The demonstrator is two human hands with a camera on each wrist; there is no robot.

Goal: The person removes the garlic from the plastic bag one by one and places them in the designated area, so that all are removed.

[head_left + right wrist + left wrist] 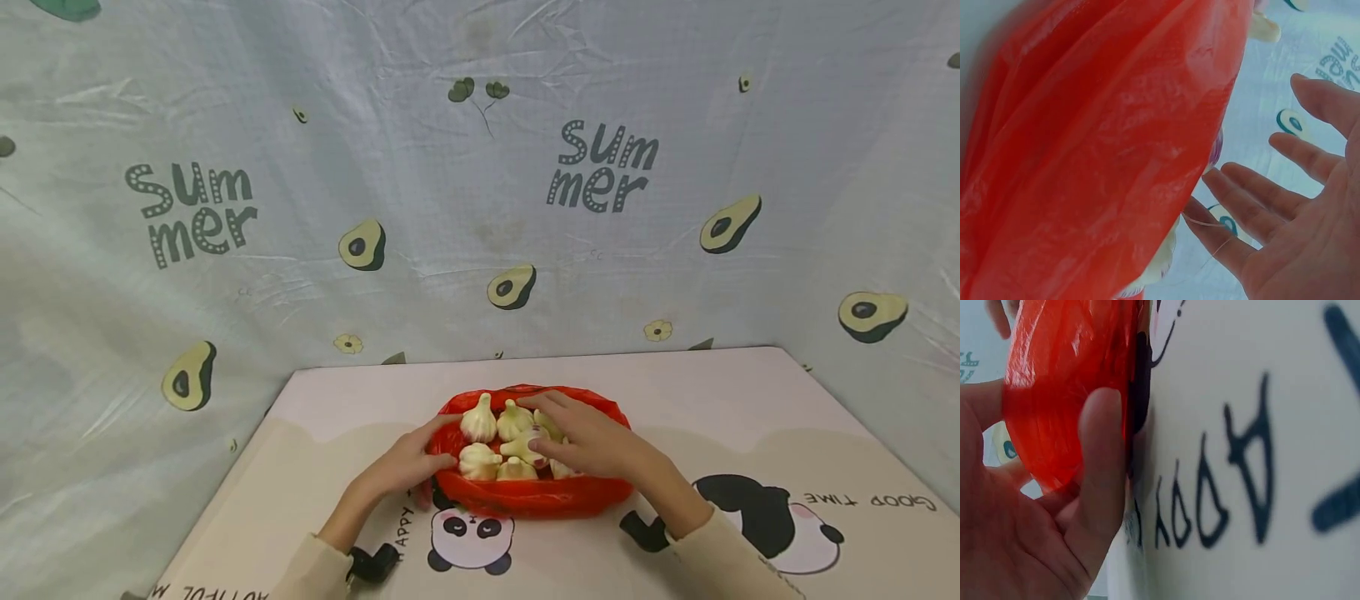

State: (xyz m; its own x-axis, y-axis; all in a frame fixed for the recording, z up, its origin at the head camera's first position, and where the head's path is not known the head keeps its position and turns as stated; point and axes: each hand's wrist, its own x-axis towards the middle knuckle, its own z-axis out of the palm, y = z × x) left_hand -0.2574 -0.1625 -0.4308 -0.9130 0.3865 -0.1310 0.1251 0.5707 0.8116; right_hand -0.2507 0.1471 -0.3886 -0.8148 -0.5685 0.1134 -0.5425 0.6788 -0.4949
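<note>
Near the worktop's (330, 408) far edge, the left hand (405, 458), fingers apart, touches a red bag (532, 498). The right hand (596, 439) spreads over garlic bulbs (477, 462).

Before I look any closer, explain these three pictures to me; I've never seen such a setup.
No machine here, just a person's left hand and right hand, both bare. The wide picture is taken from the person's head, the close ones from each wrist. On the panda-printed table lies an open red bag of garlic bulbs. The left hand touches one end of the bag; the right hand reaches over the bulbs, fingers spread. No bulb looks firmly held.
</note>
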